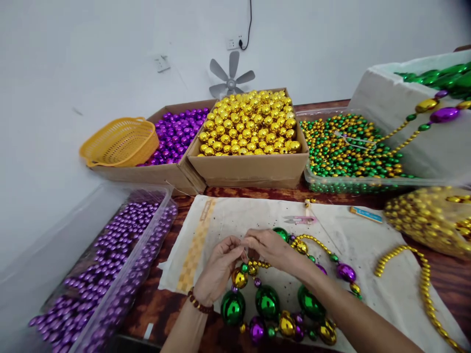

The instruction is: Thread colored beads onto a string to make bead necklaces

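Observation:
My left hand (221,262), with a brown bead bracelet at its wrist, is closed in a pinch near the end of a bead necklace (268,302). My right hand (270,249) pinches at the same spot, fingertips touching the left ones. A thin string seems to run between the fingers, partly hidden by them. The necklace has large green, gold and purple beads and lies in a loop on a white cloth (228,215), partly under my right forearm. Beyond my right hand are pink thread snips (300,220).
A gold bead strand (425,274) lies right, beside a bag of gold beads (427,220). Behind stand a box of gold balls (250,169), a box of purple balls (158,174) under a yellow basket (119,142), and a green-gold bead tub (349,184). A purple bead bin (147,230) stands left.

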Available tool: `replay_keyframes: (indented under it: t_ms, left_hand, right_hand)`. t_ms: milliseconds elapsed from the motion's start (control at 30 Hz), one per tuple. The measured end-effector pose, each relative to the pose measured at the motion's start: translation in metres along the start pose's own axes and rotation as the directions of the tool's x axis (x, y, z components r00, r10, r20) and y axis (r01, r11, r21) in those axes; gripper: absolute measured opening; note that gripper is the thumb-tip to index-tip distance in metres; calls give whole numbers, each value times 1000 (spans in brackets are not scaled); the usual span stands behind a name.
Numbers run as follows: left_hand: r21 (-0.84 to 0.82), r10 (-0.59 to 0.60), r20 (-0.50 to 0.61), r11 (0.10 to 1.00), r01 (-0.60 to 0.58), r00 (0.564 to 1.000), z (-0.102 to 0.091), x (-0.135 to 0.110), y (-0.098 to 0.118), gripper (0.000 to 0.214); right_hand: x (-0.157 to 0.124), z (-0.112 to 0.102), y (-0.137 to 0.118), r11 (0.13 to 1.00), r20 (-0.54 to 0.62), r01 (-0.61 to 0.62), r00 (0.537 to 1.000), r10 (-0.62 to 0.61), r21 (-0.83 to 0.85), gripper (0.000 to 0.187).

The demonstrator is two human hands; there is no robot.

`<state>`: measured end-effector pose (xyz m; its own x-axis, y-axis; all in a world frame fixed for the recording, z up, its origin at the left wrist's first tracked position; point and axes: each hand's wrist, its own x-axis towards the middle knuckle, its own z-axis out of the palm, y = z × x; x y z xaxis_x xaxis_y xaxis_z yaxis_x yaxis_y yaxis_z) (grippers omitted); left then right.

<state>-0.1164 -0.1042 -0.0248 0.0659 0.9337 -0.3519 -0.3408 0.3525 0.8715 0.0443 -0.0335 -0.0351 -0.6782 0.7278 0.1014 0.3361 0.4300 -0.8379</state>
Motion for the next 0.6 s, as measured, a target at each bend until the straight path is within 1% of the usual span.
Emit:
replay_keyframes:
  t_ms: [67, 100, 133, 200, 267, 367, 433, 533, 600]
  left_hand:
    - [36, -3, -2, 999, 3, 1000, -1, -2, 3, 11]
    - [61, -16, 13, 998, 15, 1000, -1, -2, 5, 12]
    - [87, -31, 33, 996, 28, 999, 0, -3, 6, 13]
    - [125, -57, 71, 991, 47, 996, 0, -4, 8, 12]
    - [143, -59, 82, 989, 47, 995, 0, -4, 9, 11]
    - [166, -43, 81, 986, 29, 996, -1, -4, 10, 10]
    - [200, -36, 83, 980, 19, 996, -3, -3, 11, 11]
    - [269, -2, 66, 963, -16, 998, -6, -2, 11, 13]
    - [305, 25, 49, 952, -39, 998, -6, -1, 10, 15]
  right_hand:
    - [-8, -9, 3, 995, 90, 16, 996, -24, 96, 24]
    - [-12, -13, 4, 993, 103, 20, 994, -32, 120, 22]
    - [-15, -16, 4, 993, 94, 24, 995, -35, 117, 20]
    - [-21, -20, 1, 998, 58, 38, 997, -41, 58, 21]
    - [-26, -21, -3, 998, 47, 57, 997, -58, 7, 21]
    - [-31, -19, -10, 998, 38, 60, 997, -60, 10, 17]
    - [-33, -19, -11, 998, 36, 49, 998, -50, 46, 15]
    - [-32, -19, -9, 990, 111, 37, 992, -53, 139, 14]
    - [-29, -18, -5, 967, 136, -28, 991, -7, 253, 15]
